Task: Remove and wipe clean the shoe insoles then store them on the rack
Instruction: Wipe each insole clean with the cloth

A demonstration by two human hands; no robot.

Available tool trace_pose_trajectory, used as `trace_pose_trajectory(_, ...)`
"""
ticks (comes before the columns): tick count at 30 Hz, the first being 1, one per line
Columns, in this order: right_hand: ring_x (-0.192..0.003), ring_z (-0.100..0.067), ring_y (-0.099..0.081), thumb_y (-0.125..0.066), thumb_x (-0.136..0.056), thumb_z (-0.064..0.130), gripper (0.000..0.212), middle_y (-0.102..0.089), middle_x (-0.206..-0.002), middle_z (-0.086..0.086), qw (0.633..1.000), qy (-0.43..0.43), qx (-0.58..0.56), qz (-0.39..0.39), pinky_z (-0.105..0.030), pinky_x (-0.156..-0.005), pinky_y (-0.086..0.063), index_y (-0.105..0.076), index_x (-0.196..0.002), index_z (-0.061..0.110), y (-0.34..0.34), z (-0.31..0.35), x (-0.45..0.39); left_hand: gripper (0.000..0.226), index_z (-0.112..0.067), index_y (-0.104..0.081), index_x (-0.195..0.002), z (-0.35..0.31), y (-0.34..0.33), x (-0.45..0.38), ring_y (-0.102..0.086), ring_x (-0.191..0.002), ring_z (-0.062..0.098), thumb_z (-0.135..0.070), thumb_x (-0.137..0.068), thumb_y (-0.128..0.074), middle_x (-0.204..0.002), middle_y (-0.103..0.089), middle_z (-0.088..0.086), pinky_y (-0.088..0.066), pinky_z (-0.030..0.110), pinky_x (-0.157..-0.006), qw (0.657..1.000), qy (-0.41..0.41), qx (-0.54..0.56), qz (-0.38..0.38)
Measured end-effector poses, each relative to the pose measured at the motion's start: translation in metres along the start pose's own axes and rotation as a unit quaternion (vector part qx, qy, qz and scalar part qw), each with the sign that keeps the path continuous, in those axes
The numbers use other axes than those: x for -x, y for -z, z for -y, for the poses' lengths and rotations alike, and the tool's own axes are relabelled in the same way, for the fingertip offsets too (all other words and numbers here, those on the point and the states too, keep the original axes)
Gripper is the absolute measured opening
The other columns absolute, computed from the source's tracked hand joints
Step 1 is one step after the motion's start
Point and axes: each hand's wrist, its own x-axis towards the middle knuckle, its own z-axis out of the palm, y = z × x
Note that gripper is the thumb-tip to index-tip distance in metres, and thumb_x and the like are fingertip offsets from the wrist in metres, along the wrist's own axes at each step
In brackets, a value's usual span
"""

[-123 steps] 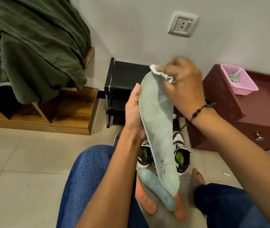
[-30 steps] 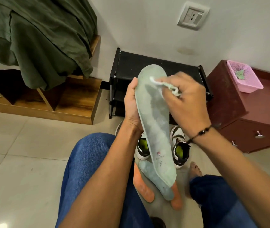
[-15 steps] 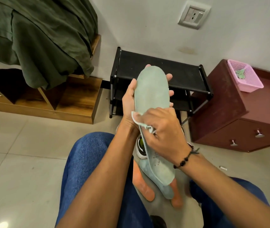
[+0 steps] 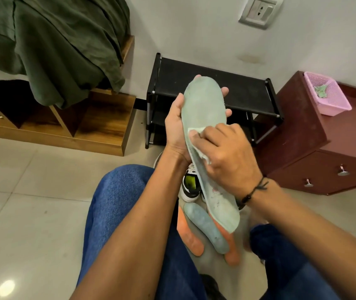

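Note:
A pale green insole (image 4: 205,109) stands nearly upright in front of me, toe end up. My left hand (image 4: 176,128) grips it from behind, thumb on the left edge and fingertips showing at the right edge. My right hand (image 4: 229,156) presses a small white wipe (image 4: 195,135) against the middle of the insole. On the floor below lie a blue-grey insole (image 4: 207,228) and two orange insoles (image 4: 189,237). A black and white shoe (image 4: 189,185) with a lime lining stands behind them. The black shoe rack (image 4: 246,94) stands against the wall.
A dark red drawer cabinet (image 4: 324,148) at the right carries a pink basket (image 4: 328,94). A wooden bed frame (image 4: 99,131) with a green blanket (image 4: 60,46) fills the upper left. My knees in blue jeans (image 4: 120,204) flank the insoles on the tiled floor.
My right hand with the wipe went from the insole's toe end down to its lower half, then back up to the middle. The left hand kept its hold.

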Motion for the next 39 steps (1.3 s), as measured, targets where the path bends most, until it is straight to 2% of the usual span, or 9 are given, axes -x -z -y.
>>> trace_pose_trajectory(3,-0.062,-0.026,-0.052,-0.046,-0.088,0.004,0.022,-0.056,-0.071,-0.007,0.991,0.046,0.118,0.033,-0.036,-0.06,-0.035,-0.068,-0.089,0.005,0.003,-0.034,0.004,0.051,-0.028,-0.036,-0.139,0.0,0.001,-0.002,-0.05,-0.1,0.033,-0.048,-0.093,-0.025,-0.139,-0.04,0.022,-0.037,0.046,-0.096,1.0,-0.001,-0.011,-0.024)
trace_pose_trajectory(5,-0.064,-0.027,-0.052,-0.049,-0.085,0.005,0.019,-0.054,-0.07,-0.006,0.988,0.014,0.143,0.049,-0.037,-0.063,-0.031,-0.067,-0.086,0.008,0.004,-0.055,0.007,0.055,-0.024,-0.032,-0.144,0.001,0.003,-0.003,-0.048,-0.103,0.034,-0.047,-0.094,-0.025,-0.14,-0.041,0.023,-0.038,0.045,-0.095,0.999,-0.01,-0.022,-0.036)
trace_pose_trajectory(9,-0.064,-0.03,-0.054,-0.054,-0.081,0.005,0.022,-0.057,-0.071,-0.009,0.995,-0.095,0.008,-0.01,-0.039,-0.064,-0.037,-0.071,-0.094,0.01,0.017,-0.057,0.002,0.068,-0.016,-0.024,-0.149,0.0,0.002,-0.004,-0.051,-0.103,0.031,-0.05,-0.091,-0.031,-0.145,-0.037,0.02,-0.046,0.04,-0.087,0.998,-0.006,-0.028,-0.05)
trace_pose_trajectory(13,-0.063,-0.03,-0.055,-0.059,-0.078,0.002,0.02,-0.057,-0.07,-0.011,0.994,-0.035,-0.091,-0.045,-0.039,-0.059,-0.043,-0.071,-0.094,0.005,0.011,-0.012,-0.009,0.056,-0.023,-0.032,-0.143,0.004,0.0,-0.006,-0.051,-0.099,0.031,-0.049,-0.094,-0.027,-0.145,-0.035,0.021,-0.046,0.041,-0.088,0.999,0.002,-0.008,-0.047)
trace_pose_trajectory(17,-0.061,-0.029,-0.053,-0.061,-0.082,0.004,0.021,-0.058,-0.072,-0.01,0.995,0.001,-0.095,-0.003,-0.039,-0.058,-0.041,-0.069,-0.101,0.002,-0.006,-0.002,-0.002,0.074,-0.021,-0.019,-0.151,0.003,0.002,-0.003,-0.054,-0.094,0.03,-0.054,-0.086,-0.036,-0.142,-0.039,0.012,-0.049,0.039,-0.079,0.999,0.02,-0.011,-0.041)
trace_pose_trajectory(21,-0.062,-0.026,-0.055,-0.045,-0.086,0.007,0.029,-0.059,-0.073,-0.007,0.999,0.015,-0.032,0.01,-0.037,-0.063,-0.039,-0.07,-0.099,0.006,-0.003,-0.015,0.0,0.071,-0.006,-0.047,-0.133,0.003,-0.003,0.001,-0.055,-0.09,0.025,-0.054,-0.083,-0.033,-0.131,-0.048,0.01,-0.045,0.037,-0.082,0.998,0.033,0.019,-0.049)
trace_pose_trajectory(29,-0.063,-0.026,-0.049,-0.036,-0.089,0.003,0.032,-0.052,-0.07,-0.006,0.987,-0.018,0.152,0.054,-0.038,-0.068,-0.025,-0.068,-0.092,0.009,0.01,-0.054,0.013,0.079,-0.009,-0.026,-0.148,0.005,-0.002,-0.001,-0.051,-0.094,0.031,-0.053,-0.083,-0.036,-0.14,-0.042,0.014,-0.042,0.042,-0.088,0.998,0.02,-0.007,-0.054)
trace_pose_trajectory(33,-0.064,-0.026,-0.052,-0.042,-0.087,0.008,0.029,-0.054,-0.071,-0.006,0.993,-0.092,0.072,-0.015,-0.036,-0.069,-0.025,-0.07,-0.092,0.013,0.019,-0.039,0.002,0.078,-0.007,-0.031,-0.146,0.005,-0.004,-0.003,-0.055,-0.093,0.029,-0.053,-0.082,-0.035,-0.142,-0.04,0.014,-0.046,0.038,-0.087,0.998,0.019,0.01,-0.057)
trace_pose_trajectory(39,-0.064,-0.025,-0.054,-0.051,-0.078,0.005,0.028,-0.057,-0.074,-0.006,1.0,-0.005,0.002,0.016,-0.037,-0.065,-0.035,-0.069,-0.099,0.006,0.0,-0.007,0.004,0.082,-0.012,-0.022,-0.15,0.003,0.002,-0.003,-0.054,-0.092,0.028,-0.055,-0.081,-0.036,-0.14,-0.04,0.011,-0.048,0.038,-0.08,0.998,0.029,-0.01,-0.05)
